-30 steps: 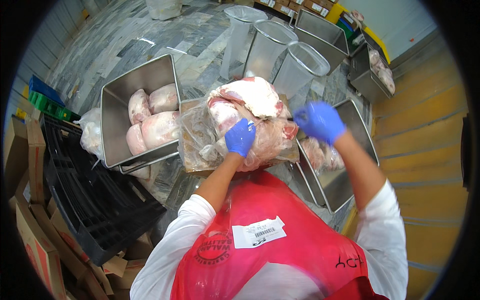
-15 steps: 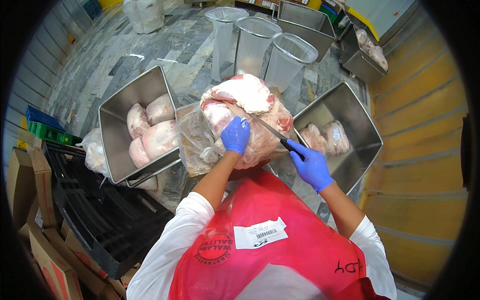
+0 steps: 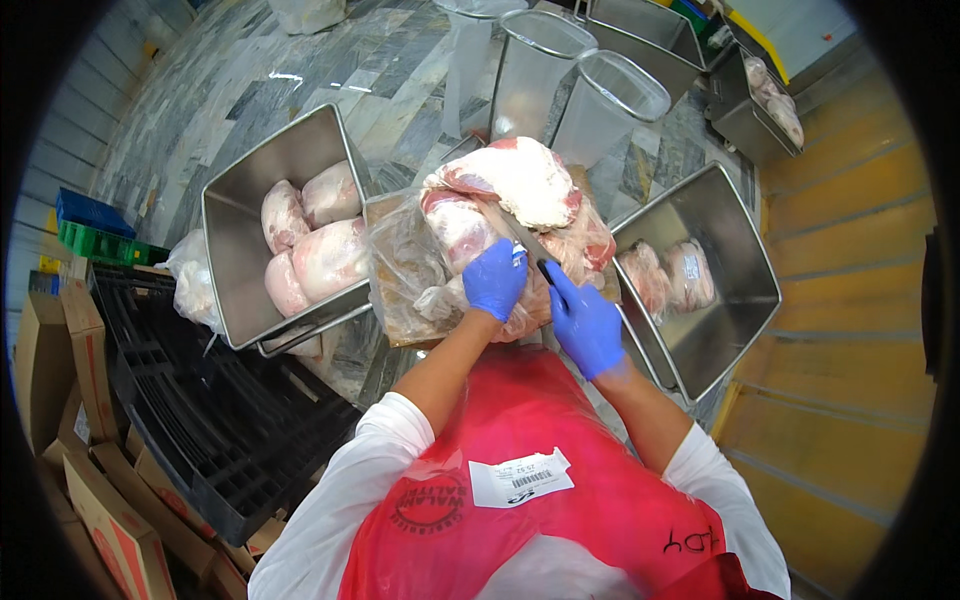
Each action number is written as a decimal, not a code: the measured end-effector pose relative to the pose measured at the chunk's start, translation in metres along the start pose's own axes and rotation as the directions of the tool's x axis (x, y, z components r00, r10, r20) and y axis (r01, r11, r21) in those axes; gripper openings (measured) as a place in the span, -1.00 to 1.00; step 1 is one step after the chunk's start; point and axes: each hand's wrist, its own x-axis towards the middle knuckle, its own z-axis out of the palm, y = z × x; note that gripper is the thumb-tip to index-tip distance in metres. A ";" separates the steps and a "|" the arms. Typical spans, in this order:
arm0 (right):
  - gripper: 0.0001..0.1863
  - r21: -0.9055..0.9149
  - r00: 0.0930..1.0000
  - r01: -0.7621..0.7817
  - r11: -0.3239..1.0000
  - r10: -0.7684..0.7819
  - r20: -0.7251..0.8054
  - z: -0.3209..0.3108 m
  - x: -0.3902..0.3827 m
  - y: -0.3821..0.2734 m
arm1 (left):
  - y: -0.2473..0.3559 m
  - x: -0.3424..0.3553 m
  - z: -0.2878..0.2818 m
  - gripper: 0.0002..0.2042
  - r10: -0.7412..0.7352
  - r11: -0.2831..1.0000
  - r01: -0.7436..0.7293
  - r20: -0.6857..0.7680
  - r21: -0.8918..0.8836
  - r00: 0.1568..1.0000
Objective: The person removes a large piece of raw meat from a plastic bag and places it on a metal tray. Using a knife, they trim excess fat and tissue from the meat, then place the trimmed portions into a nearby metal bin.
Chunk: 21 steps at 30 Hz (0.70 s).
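Note:
A large slab of raw meat (image 3: 515,185), pink with a thick white fat side, lies folded on a board (image 3: 400,315) partly covered by clear plastic film (image 3: 400,250). My left hand (image 3: 497,280), in a blue glove, is closed at the near edge of the meat; a small white bit shows at its fingertips. In my blue-gloved right hand (image 3: 588,325) is a knife (image 3: 532,245) with a black handle. Its blade points away and to the left, against the meat, just right of my left fingers. Part of the blade is hidden by the meat.
Steel tubs with wrapped meat stand left (image 3: 240,240) and right (image 3: 730,330). Beyond the board are clear bag-lined stands (image 3: 610,110) and more steel tubs (image 3: 650,35). A black pallet (image 3: 200,400) and cardboard boxes (image 3: 110,510) lie at lower left; a yellowish wall (image 3: 840,300) is right.
My right hand has moved left and inward with the knife, bringing the blade deeper in by the meat, close to my left hand. The whole view has shifted slightly.

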 end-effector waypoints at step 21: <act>-0.65 0.070 0.968 0.130 0.989 -0.142 0.209 -0.066 0.022 0.014 | -0.009 -0.004 0.013 -0.78 -0.115 0.980 0.071 -0.244 -0.185 0.963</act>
